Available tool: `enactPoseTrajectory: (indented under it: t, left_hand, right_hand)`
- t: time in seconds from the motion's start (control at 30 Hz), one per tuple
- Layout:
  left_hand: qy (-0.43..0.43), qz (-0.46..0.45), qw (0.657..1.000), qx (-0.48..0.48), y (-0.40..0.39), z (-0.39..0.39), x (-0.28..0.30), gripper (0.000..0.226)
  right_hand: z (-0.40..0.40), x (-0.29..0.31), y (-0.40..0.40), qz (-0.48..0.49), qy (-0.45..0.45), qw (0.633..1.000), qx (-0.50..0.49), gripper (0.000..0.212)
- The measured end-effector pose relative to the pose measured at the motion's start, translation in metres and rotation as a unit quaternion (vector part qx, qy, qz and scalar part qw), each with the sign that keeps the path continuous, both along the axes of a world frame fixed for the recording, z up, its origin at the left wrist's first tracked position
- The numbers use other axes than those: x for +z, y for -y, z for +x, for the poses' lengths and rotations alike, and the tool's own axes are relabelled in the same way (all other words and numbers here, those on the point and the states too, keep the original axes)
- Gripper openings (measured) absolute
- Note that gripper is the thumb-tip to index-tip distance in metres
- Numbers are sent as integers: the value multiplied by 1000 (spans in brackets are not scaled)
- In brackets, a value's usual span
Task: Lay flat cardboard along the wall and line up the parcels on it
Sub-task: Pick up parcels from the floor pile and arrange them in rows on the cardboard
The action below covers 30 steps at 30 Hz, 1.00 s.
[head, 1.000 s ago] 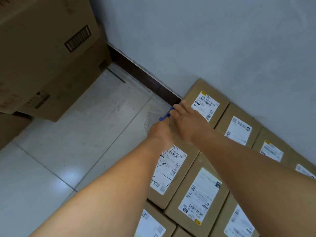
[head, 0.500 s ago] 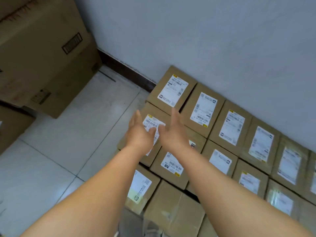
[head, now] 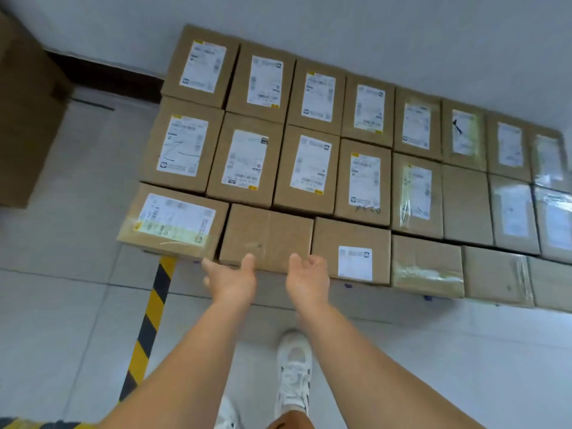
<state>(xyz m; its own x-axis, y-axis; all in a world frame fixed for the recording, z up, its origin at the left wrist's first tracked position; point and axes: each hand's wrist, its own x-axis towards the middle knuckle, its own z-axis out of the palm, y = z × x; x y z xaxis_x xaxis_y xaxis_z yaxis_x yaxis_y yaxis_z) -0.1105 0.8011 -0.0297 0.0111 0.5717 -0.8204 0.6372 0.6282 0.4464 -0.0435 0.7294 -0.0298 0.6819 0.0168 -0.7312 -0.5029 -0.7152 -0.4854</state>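
Note:
Brown cardboard parcels with white labels lie in three rows against the pale wall (head: 402, 32). The back row (head: 315, 94) touches the wall, and the front row includes an unlabelled parcel (head: 266, 233). My left hand (head: 230, 278) and my right hand (head: 308, 278) are both open with fingers apart, held just in front of that unlabelled parcel's near edge. Neither hand holds anything. Any cardboard under the parcels is hidden.
A large brown carton (head: 28, 119) stands at the far left by the dark skirting (head: 102, 75). A yellow-black hazard stripe (head: 148, 323) runs across the tiled floor. My white shoe (head: 294, 373) is below my hands. Small blue bits (head: 428, 298) lie at the parcels' front edge.
The view has pulled back from the wall corner, showing all three rows. My hands have drawn back from the far parcels to the front row's near edge and have spread apart.

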Motion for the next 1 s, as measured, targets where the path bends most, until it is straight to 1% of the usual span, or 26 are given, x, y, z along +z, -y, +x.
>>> enactPoseTrajectory:
  t: [0.07,0.13,0.2,0.23,0.27,0.37,0.47,0.53,0.57,0.6,0.63,0.67,0.7,0.73,0.77,0.83,0.87,0.93,0.97,1.0]
  left_hand:
    - [6,-34,999,4,18,1,-14,83]
    - [20,-73,997,15,33,6,-28,85]
    - [43,-98,994,29,47,14,-41,87]
    - [53,-104,993,34,55,20,-48,85]
    - [66,-108,991,45,61,27,-53,79]
    - [112,-114,983,86,69,48,-62,50]
    - [138,-97,980,106,67,59,-66,33]
    - [136,-84,982,100,65,63,-70,24]
    - [138,-81,983,95,67,63,-69,27]
    - [139,-79,983,87,70,62,-72,35]
    - [131,-77,986,71,74,60,-78,50]
    - [114,-76,989,53,78,58,-84,64]
    - [96,-73,992,40,81,55,-88,69]
    - [87,-76,993,34,84,52,-93,68]
    - [86,-79,993,34,87,51,-100,65]
    - [97,-89,991,38,91,50,-110,69]
    - [108,-95,989,36,92,51,-116,73]
    - [145,-102,983,43,91,51,-127,71]
    - [170,-108,978,51,92,51,-130,66]
    - [195,-112,973,59,92,51,-134,68]
  right_hand:
    - [3,-11,28,4,-40,995,-94,55]
    - [12,-23,54,12,-84,981,-177,51]
    - [23,-36,76,19,-118,968,-222,40]
    - [29,-41,85,27,-128,963,-237,36]
    - [35,-44,92,44,-129,957,-257,33]
    - [53,-53,102,128,-113,934,-313,34]
    - [63,-60,96,194,-114,923,-313,40]
    - [64,-62,96,216,-117,911,-330,33]
    - [63,-63,97,224,-124,904,-344,24]
    - [59,-64,99,231,-129,897,-354,17]
    - [55,-66,102,240,-135,893,-357,16]
    - [52,-71,107,240,-143,893,-353,20]
    - [49,-75,111,231,-149,894,-354,26]
    - [47,-80,116,217,-155,893,-362,30]
    - [46,-86,122,207,-162,891,-371,29]
    - [51,-101,132,191,-169,892,-373,13]
    - [56,-110,136,183,-166,895,-371,12]
    - [67,-125,141,183,-149,895,-379,19]
    - [73,-129,142,194,-143,889,-388,27]
    - [78,-133,142,209,-145,882,-397,34]
